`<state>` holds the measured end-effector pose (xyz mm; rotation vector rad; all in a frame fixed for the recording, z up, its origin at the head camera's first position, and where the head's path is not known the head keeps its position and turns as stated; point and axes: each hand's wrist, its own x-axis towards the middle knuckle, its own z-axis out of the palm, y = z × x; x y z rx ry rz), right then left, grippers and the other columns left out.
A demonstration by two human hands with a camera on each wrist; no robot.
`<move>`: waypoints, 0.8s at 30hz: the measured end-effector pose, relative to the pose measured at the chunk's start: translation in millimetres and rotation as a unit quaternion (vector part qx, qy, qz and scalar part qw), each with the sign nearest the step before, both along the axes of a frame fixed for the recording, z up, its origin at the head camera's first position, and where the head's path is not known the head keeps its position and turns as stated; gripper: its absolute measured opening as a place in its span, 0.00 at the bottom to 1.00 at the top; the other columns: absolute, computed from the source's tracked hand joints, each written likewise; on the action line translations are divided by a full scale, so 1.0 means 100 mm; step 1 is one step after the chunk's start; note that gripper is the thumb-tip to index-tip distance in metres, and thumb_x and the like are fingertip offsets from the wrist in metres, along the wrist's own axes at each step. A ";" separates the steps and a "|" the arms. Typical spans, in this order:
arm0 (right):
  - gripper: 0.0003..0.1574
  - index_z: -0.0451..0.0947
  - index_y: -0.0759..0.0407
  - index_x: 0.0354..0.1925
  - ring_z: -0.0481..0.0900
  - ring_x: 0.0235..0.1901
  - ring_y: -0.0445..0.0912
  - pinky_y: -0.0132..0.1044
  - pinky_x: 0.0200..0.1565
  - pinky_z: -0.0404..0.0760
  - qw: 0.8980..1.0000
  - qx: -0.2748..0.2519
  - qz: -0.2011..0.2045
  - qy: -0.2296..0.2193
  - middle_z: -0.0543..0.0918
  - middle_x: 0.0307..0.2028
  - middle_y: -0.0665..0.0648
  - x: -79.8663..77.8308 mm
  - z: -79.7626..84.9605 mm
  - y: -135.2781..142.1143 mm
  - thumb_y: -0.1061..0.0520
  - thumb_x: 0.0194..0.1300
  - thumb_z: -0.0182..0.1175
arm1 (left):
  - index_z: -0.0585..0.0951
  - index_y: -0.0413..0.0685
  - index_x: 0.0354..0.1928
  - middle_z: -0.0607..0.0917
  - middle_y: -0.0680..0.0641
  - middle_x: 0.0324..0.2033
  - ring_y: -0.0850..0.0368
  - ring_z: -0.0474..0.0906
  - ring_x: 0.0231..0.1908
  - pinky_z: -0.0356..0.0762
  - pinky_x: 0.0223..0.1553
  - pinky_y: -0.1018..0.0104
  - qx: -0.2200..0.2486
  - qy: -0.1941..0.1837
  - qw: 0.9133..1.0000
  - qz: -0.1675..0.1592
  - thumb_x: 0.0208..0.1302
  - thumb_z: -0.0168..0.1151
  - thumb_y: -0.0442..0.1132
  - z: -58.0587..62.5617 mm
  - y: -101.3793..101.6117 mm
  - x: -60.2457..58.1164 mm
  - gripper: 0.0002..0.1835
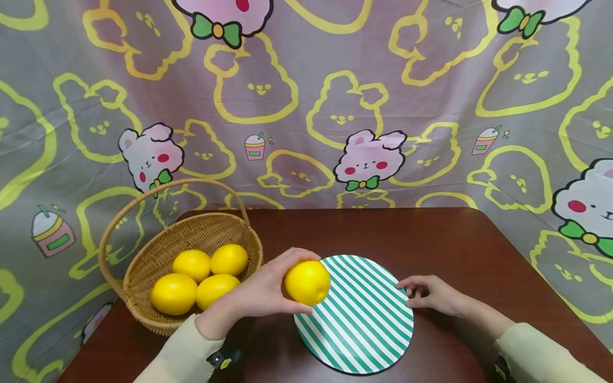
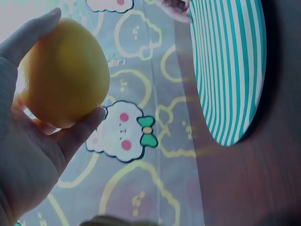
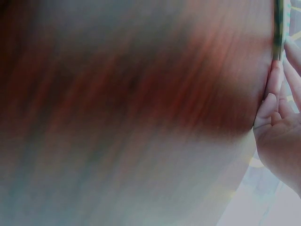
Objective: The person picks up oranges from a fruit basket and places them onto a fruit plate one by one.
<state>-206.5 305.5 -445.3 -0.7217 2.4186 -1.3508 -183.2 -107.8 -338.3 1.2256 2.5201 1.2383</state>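
Note:
My left hand grips a yellow lemon between thumb and fingers, above the left part of a round board with green and white stripes. The left wrist view shows that lemon close up, fingertips spread around it. At the board's right edge, my right hand pinches the rim with curled fingers. In the right wrist view the fingers meet the board's thin edge. Left of my left hand, a wicker basket holds several more lemons.
The basket's tall arched handle rises at the left. Everything stands on a dark reddish-brown table. A cartoon-print cloth hangs behind the table and along both sides.

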 end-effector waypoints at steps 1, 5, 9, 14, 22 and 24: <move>0.24 0.76 0.70 0.54 0.73 0.30 0.40 0.31 0.31 0.73 1.000 0.001 -0.001 -0.002 0.75 0.37 0.58 0.00 0.00 0.00 0.63 0.61 0.67 | 0.66 0.72 0.63 0.70 0.65 0.55 0.62 0.71 0.50 0.75 0.51 0.58 -0.002 0.002 1.000 -0.003 0.45 0.80 0.46 -0.01 0.03 0.00 0.44; 0.24 0.75 0.70 0.54 0.73 0.30 0.40 0.31 0.31 0.73 1.000 0.002 -0.005 -0.010 0.75 0.37 0.58 -0.01 0.00 0.00 0.63 0.61 0.67 | 0.65 0.70 0.64 0.70 0.62 0.56 0.61 0.71 0.51 0.75 0.51 0.59 -0.002 0.012 1.000 -0.019 0.46 0.79 0.47 -0.07 0.14 -0.03 0.44; 0.24 0.76 0.70 0.54 0.73 0.30 0.40 0.30 0.31 0.73 1.000 0.004 -0.007 -0.014 0.76 0.37 0.58 -0.01 0.00 0.00 0.62 0.61 0.67 | 0.65 0.67 0.65 0.70 0.59 0.57 0.60 0.71 0.51 0.75 0.51 0.60 0.006 0.017 0.999 -0.032 0.47 0.79 0.47 -0.13 0.25 -0.06 0.43; 0.24 0.76 0.70 0.54 0.73 0.30 0.41 0.31 0.31 0.74 1.000 0.000 0.000 -0.006 0.76 0.37 0.58 0.00 0.00 0.00 0.62 0.61 0.66 | 0.65 0.68 0.65 0.70 0.60 0.58 0.60 0.72 0.51 0.75 0.50 0.60 0.013 0.010 0.999 -0.032 0.47 0.79 0.48 -0.19 0.39 -0.12 0.43; 0.24 0.76 0.70 0.54 0.73 0.30 0.40 0.31 0.32 0.74 1.000 0.007 -0.004 -0.004 0.76 0.37 0.57 0.02 0.02 -0.01 0.62 0.61 0.67 | 0.67 0.63 0.65 0.71 0.60 0.57 0.60 0.71 0.51 0.74 0.51 0.61 0.013 -0.014 1.000 -0.013 0.46 0.79 0.45 -0.23 0.59 -0.25 0.43; 0.24 0.76 0.70 0.54 0.73 0.30 0.40 0.30 0.32 0.74 1.000 0.013 -0.009 -0.006 0.77 0.37 0.57 0.01 0.02 -0.01 0.62 0.61 0.67 | 0.67 0.64 0.65 0.71 0.60 0.57 0.60 0.71 0.51 0.74 0.51 0.61 0.008 -0.013 1.000 -0.015 0.46 0.79 0.45 -0.24 0.65 -0.29 0.43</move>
